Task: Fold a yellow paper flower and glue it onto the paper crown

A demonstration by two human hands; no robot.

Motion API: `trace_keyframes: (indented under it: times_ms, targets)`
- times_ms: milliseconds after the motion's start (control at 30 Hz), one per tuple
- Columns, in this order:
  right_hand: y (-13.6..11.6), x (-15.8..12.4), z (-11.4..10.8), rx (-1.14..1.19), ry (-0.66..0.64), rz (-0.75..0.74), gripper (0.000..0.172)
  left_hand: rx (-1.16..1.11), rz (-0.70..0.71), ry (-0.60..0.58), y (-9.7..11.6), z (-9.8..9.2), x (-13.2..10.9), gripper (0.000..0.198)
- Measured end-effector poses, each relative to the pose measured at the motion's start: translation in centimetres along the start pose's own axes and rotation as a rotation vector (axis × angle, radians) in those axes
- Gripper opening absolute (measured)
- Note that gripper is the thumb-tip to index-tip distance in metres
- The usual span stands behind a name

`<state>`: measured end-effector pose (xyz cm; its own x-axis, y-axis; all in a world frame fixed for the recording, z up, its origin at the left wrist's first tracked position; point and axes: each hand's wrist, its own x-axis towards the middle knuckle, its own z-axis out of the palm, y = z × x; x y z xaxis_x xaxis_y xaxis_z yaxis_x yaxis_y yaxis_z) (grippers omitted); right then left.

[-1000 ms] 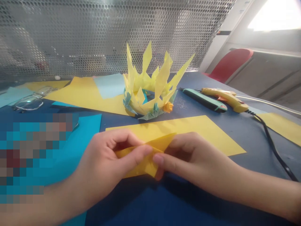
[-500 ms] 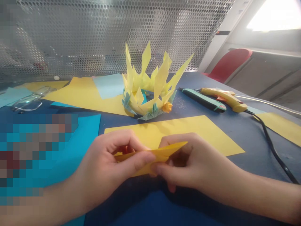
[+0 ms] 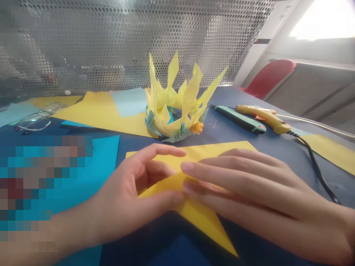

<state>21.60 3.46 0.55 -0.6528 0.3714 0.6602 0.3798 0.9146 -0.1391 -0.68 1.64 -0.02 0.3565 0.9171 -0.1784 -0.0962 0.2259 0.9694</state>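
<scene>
A folded yellow paper piece (image 3: 199,218) lies on the blue table, its long point reaching toward me at the lower right. My left hand (image 3: 133,199) holds its left side, thumb pressed on top and index finger stretched out above. My right hand (image 3: 249,184) lies flat over the piece with its fingers stretched out, pressing it down. Under and behind it lies a flat yellow sheet (image 3: 210,151). Behind that stands a spiky yellow paper crown (image 3: 177,103) with teal trim and a small orange flower.
A teal utility knife (image 3: 241,119) and a yellow glue gun (image 3: 263,115) with a black cord (image 3: 318,166) lie at the right. Blue paper (image 3: 102,159), more yellow sheets (image 3: 102,111) and glasses (image 3: 36,118) are at the left. A perforated metal screen (image 3: 111,40) stands behind.
The folded piece was pinched up between both hands; now it lies on the table, turned so its point faces me, with the right hand flattened over it.
</scene>
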Motion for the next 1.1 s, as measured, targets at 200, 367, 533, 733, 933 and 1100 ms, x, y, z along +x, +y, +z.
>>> trace_keyframes:
  times_ms: [200,367,533,733,933,1100]
  targets:
    - [1.0,1.2,-0.5,0.105,-0.025,-0.001,0.012,-0.028,0.087,0.155,-0.4,-0.4,0.9,0.036]
    - [2.3,1.2,0.4,0.157,-0.056,0.095,0.019,-0.005,0.064,0.201,-0.1,-0.1,1.1,0.024]
    - [2.2,1.8,0.5,0.324,-0.104,0.176,0.007,0.017,0.059,0.172,0.1,0.2,1.1,0.016]
    - [1.4,1.6,1.0,0.492,-0.038,0.423,0.007,-0.03,0.052,0.102,-0.1,0.0,1.2,0.033]
    - [0.7,1.5,1.7,0.653,0.016,0.601,0.011,-0.056,-0.005,0.046,-0.3,-0.3,1.1,0.029]
    - [0.4,1.7,1.8,0.709,0.0,0.611,0.014,0.064,0.063,0.064,-0.5,-0.4,0.7,0.024]
